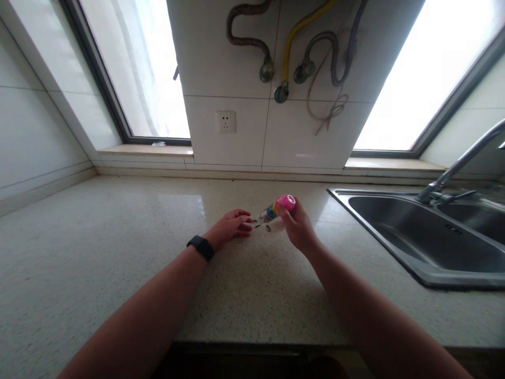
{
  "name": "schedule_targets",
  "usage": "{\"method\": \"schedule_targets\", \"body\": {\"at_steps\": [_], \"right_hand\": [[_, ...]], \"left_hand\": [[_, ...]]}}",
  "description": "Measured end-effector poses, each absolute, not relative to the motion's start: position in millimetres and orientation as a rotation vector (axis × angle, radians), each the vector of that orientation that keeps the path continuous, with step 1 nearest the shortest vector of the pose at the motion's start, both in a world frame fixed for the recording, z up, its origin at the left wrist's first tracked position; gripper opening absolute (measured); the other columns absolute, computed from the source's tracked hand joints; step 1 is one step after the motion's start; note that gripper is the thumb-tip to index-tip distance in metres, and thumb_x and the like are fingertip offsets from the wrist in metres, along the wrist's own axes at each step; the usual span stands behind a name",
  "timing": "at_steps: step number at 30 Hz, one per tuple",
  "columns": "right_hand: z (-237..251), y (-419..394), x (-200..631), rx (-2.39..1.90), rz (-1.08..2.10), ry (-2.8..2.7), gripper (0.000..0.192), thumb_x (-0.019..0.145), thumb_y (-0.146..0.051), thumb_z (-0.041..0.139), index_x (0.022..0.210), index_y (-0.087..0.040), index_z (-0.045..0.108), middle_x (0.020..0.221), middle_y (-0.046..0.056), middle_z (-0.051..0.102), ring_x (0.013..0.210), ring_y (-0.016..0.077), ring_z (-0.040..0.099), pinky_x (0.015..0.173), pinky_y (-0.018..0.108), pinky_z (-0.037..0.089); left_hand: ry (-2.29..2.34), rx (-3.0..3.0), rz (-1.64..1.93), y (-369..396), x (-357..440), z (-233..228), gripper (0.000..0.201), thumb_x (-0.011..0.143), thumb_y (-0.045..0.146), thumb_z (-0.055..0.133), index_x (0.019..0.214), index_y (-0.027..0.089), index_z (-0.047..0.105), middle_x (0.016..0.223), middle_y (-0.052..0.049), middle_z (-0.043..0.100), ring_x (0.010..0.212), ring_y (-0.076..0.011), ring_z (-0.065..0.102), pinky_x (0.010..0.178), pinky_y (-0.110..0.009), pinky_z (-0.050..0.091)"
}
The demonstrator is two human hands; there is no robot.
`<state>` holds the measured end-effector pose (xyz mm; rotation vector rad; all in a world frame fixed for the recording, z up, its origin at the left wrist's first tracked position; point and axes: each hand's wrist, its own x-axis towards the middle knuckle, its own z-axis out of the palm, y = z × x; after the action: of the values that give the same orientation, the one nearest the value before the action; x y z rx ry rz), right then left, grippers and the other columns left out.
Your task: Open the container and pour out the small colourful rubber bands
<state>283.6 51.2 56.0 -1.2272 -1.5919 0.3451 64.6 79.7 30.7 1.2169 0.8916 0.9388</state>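
Observation:
My right hand (300,223) is closed round a small container (271,211) with a pink end, a blue and yellow label and a clear part. It is tilted, its pink end up to the right and its clear end low to the left, close to the countertop. Several small dark pieces (268,228) lie just below the clear end, too small to name. My left hand (232,225), with a dark band on the wrist, rests low over the counter with its fingers stretched towards these pieces. Whether its fingertips touch any cannot be made out.
The speckled pale countertop (130,252) runs along a tiled wall. To the right is a steel double sink (394,231) with a tall faucet (465,160). A wall socket (226,121) and hanging hoses (290,45) are above the counter, between two windows.

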Motion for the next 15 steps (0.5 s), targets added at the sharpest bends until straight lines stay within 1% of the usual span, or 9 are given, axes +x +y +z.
{"method": "schedule_targets", "body": {"at_steps": [3,8,11,15], "right_hand": [[55.4,51.3,282.0,-1.233,0.358,-1.588,0.041,0.087,-0.056,0.055,0.098,-0.016,0.056,0.079,0.004,0.06,0.066,0.0135,0.05,0.06,0.026,0.038],[54.5,50.9,284.3,-1.235,0.329,-1.629,0.039,0.087,-0.055,0.056,0.096,-0.017,0.056,0.075,0.004,0.059,0.064,0.0134,0.049,0.059,0.025,0.037],[51.8,52.0,287.2,-1.195,0.284,-1.587,0.039,0.088,-0.055,0.055,0.101,-0.017,0.055,0.078,0.004,0.06,0.066,0.0139,0.051,0.06,0.026,0.038],[46.1,57.7,286.9,-1.225,0.354,-1.539,0.042,0.087,-0.057,0.055,0.097,-0.017,0.055,0.077,0.004,0.059,0.066,0.0139,0.051,0.06,0.025,0.038]], "left_hand": [[0.897,1.246,0.925,79.3,64.5,31.0,0.029,0.093,0.025,0.055,0.117,0.009,0.053,0.122,-0.019,0.057,0.089,-0.0171,0.064,0.078,-0.035,0.056],[0.895,1.263,0.918,80.1,64.0,29.8,0.029,0.092,0.025,0.055,0.116,0.009,0.054,0.12,-0.018,0.058,0.086,-0.0164,0.064,0.076,-0.034,0.056],[0.89,1.271,0.91,80.6,63.6,28.3,0.029,0.092,0.025,0.056,0.116,0.009,0.055,0.12,-0.018,0.058,0.086,-0.0166,0.064,0.077,-0.035,0.056],[0.888,1.287,0.897,82.2,63.5,26.3,0.03,0.092,0.026,0.056,0.116,0.009,0.056,0.119,-0.018,0.058,0.087,-0.017,0.064,0.077,-0.035,0.056]]}}
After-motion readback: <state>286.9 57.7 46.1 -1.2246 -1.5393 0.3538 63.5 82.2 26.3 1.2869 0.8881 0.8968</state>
